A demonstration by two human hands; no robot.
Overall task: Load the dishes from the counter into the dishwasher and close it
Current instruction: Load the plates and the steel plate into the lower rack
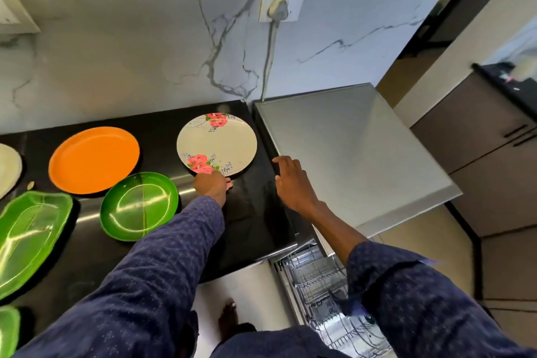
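A white plate with pink roses (220,141) lies on the black counter (255,212) beside the dishwasher. My left hand (212,184) grips its near rim, fingers curled under the edge. To the right of the plate my right hand (290,180) hovers above the counter's right edge, fingers relaxed and holding nothing. An orange plate (93,160), a round green plate (139,206) and a green leaf-shaped dish (29,238) lie further left. The dishwasher (348,160) has a steel top, and its wire rack (325,288) shows pulled out below.
Part of a white plate (7,168) shows at the far left edge and another green dish (8,328) at the bottom left. A plug and cable (276,9) hang on the marble wall. Brown cabinets (479,139) stand at the right. My bare foot (229,317) is on the floor.
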